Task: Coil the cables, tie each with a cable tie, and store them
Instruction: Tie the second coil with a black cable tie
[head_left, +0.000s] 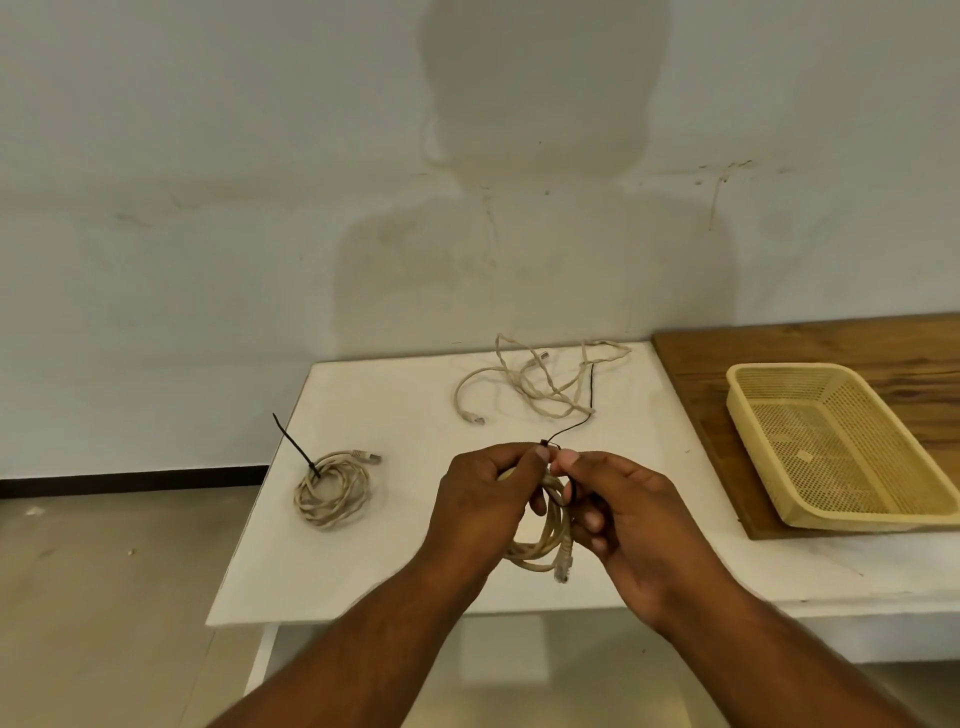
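Above the white table (395, 561) I hold a coiled beige network cable (545, 540) between both hands. My left hand (488, 499) grips the coil and pinches the head of a black cable tie (569, 430) looped round it. My right hand (628, 514) pinches the tie beside the head and holds the coil's right side. The tie's long tail runs up and to the right. At the table's left lies another coiled cable (332, 488), bound with a black tie whose tail sticks up. A loose, uncoiled cable (535, 384) sprawls at the back.
A cream plastic basket (748, 384) stands empty on a wooden board (810, 343) at the right. A second black tie (592, 387) lies by the loose cable. The table backs onto a white wall; its left and front edges drop to the floor.
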